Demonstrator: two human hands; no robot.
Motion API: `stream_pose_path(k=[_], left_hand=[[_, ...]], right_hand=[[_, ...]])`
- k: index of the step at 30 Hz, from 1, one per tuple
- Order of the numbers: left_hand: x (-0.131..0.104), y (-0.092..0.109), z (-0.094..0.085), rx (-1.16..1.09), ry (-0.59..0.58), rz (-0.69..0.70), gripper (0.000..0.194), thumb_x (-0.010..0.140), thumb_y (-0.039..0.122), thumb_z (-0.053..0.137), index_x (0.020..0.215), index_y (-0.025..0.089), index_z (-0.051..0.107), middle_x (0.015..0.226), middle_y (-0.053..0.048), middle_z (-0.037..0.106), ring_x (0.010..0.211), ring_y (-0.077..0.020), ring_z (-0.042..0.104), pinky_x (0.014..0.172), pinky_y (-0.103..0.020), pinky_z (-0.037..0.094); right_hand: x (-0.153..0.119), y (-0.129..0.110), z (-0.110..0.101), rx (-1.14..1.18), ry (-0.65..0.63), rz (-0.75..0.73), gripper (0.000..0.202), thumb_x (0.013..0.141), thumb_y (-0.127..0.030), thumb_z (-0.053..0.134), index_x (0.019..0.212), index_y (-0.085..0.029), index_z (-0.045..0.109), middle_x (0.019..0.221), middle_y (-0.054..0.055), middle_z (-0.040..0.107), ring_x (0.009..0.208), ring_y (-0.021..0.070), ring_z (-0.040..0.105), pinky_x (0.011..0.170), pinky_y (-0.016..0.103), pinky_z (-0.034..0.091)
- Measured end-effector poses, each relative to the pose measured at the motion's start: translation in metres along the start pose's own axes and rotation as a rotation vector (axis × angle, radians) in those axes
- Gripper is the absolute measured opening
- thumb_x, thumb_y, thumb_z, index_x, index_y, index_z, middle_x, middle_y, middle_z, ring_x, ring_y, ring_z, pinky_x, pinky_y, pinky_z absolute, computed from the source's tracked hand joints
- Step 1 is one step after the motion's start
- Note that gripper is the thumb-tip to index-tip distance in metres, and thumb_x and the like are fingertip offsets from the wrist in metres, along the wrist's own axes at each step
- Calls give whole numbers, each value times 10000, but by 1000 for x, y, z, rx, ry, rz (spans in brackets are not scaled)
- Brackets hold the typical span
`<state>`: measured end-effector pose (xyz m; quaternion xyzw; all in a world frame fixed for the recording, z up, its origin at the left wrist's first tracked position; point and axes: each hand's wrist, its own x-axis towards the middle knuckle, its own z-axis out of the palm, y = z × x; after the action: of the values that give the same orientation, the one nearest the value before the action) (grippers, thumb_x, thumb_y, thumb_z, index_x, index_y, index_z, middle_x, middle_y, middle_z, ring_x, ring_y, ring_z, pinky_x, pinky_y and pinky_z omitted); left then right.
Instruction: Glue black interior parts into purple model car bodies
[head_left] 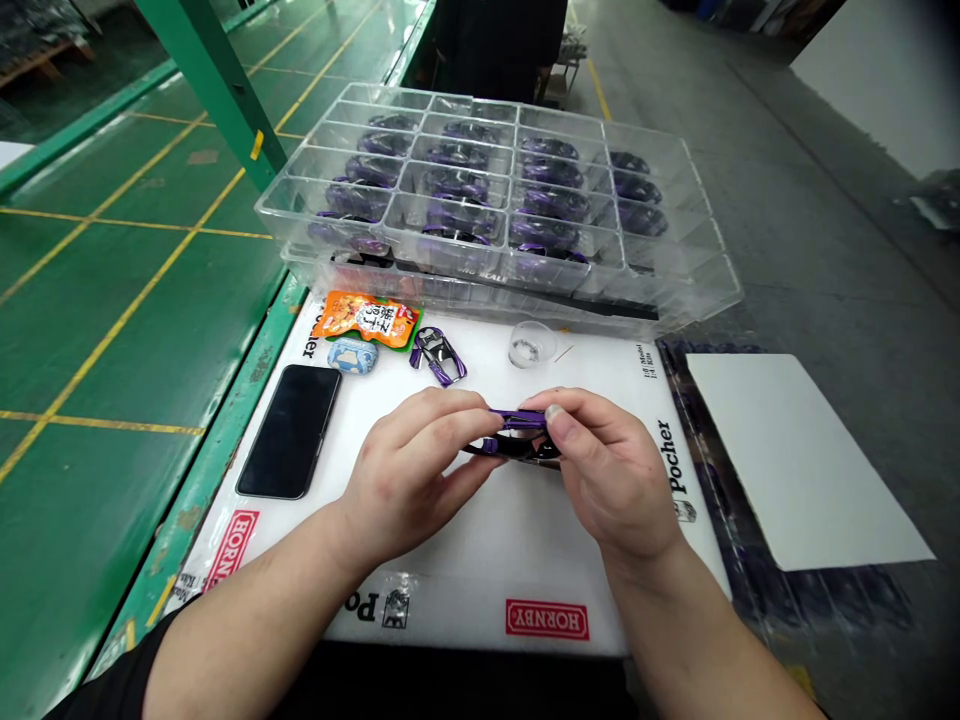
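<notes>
Both hands grip a purple and black model car body (517, 432) above the white mat, partly hidden by the fingers. My left hand (420, 460) closes on its left end, fingers over the top and thumb beneath. At its right end, my right hand (611, 460) pinches it between thumb and fingers. Beyond the hands lies another purple car body part (440, 356) with open window gaps. A small round clear cup (529, 345) with tiny pieces inside stands to its right.
A clear compartment tray (510, 205) holding several purple car bodies spans the back. At left are a phone (290, 430), a blue patterned case (352, 356) and an orange snack packet (367, 318). A white board (806, 460) covers part of another tray at right.
</notes>
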<state>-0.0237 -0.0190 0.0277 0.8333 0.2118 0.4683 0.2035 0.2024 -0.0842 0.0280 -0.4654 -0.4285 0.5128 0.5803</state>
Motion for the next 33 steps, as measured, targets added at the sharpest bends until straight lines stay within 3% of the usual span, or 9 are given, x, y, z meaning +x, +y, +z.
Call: stream_pose_path(k=[14,22,33], left_hand=[[1,2,-1,-7,-11,-6,446,997,118,925,1380,228,726,1201,-120,856,1048,-241,840,922,-365,726],[1,3,-1,-10,-14,-8,448,987,111,931,1371,219,728,1202,-123,858,1044,-243,844,924,-362,724],[1,3,-1,-15,-13,-19,440,989,119,924,1368,233,732,1199,-111,864,1036,-243,851,928,-358,727]], right_hand=[[-1,2,-1,8,4,21,170,1120,-459,851,1193,-326,928,1186,29,888,1061,253,816,954,381,647],[0,-2,0,53,-4,47,156,1091,-464,891,1165,-336,944,1098,12,865,1038,218,800,965,337,652],[4,-11,5,104,10,85,203,1015,-498,941,1094,-311,951,981,28,846,928,231,790,894,377,687]])
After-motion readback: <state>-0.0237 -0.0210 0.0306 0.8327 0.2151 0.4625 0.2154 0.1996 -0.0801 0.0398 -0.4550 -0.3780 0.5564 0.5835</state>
